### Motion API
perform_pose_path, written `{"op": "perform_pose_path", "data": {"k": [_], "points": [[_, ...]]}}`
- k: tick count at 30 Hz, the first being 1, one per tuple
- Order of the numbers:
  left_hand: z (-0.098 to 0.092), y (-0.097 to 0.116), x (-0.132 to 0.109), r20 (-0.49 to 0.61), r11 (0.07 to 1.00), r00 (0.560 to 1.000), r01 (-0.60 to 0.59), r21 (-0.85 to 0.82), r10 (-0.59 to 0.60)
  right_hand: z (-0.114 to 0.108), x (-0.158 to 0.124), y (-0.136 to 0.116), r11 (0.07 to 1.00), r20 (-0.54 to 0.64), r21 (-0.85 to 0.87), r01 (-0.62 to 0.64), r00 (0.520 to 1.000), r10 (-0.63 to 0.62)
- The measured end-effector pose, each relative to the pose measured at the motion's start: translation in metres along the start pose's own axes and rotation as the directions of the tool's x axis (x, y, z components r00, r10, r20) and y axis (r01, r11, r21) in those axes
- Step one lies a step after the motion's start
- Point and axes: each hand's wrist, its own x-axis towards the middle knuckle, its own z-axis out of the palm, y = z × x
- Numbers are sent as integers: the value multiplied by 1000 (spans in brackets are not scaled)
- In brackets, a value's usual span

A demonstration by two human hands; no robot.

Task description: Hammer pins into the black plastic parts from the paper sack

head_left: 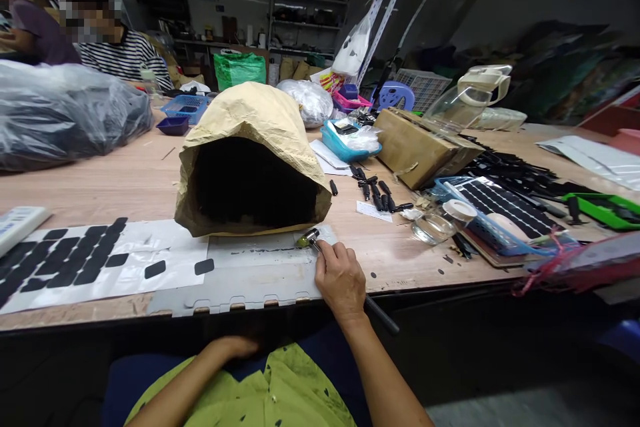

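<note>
My right hand [341, 280] is closed around a small hammer [383, 315] at the table's front edge. Its metal head rests on or just above a grey board [240, 278], and the dark handle sticks out behind my wrist. Below the table edge, over my lap, lies my left hand [243, 347]; its fingers are lost in shadow. A brown paper bag [270, 113] stands on its side behind the board, its dark mouth facing me. Left of the board is a white sheet [185, 247] bearing several black rounded patches [204, 267].
Several black handle-like pieces [385, 200] lie right of the bag. Beyond them are a cardboard box [420, 147], a glass jar [435, 223] and a blue basket [500, 240]. A large plastic bag [70, 110] fills the left, with a person in stripes [125, 57] behind.
</note>
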Motion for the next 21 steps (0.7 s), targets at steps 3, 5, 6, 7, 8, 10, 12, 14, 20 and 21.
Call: {"op": "perform_pose_path", "data": {"k": [3, 5, 6, 7, 8, 10, 12, 14, 20, 21], "points": [[-24, 37, -37, 169, 975, 973, -182, 126, 160, 1, 0, 0, 1000, -14, -3, 6, 1000, -6], [-52, 65, -61, 236, 910, 887, -414, 27, 396, 2, 0, 0, 1000, -27, -7, 7, 1000, -8], [-68, 78, -69, 218, 880, 853, -471, -70, 474, 2, 0, 1, 1000, -34, -10, 7, 999, -7], [-85, 89, -71, 147, 849, 837, -514, -119, 527, 3, 0, 1, 1000, -39, -12, 8, 999, -8], [-100, 97, -69, 7, 842, 849, -522, -133, 528, 3, 0, 1, 1000, -40, -12, 10, 999, -11], [-127, 104, -50, -374, 884, 832, -463, -62, 409, 3, 0, 1, 1000, -43, -11, 17, 999, -18], [-148, 103, -19, -691, 957, 687, -288, 23, 224, 3, 0, 1, 1000, -48, -7, 23, 999, -23], [-161, 96, 12, -811, 991, 573, -117, 59, 116, 3, 1, 1, 1000, -58, -3, 22, 998, -22], [-172, 74, 48, -838, 987, 538, 64, 147, 90, 3, 1, 0, 1000, -50, -1, 6, 999, -6], [-171, 71, 48, -837, 983, 537, 63, 170, 111, 3, 1, 0, 1000, -49, -1, 4, 999, -4]]}}
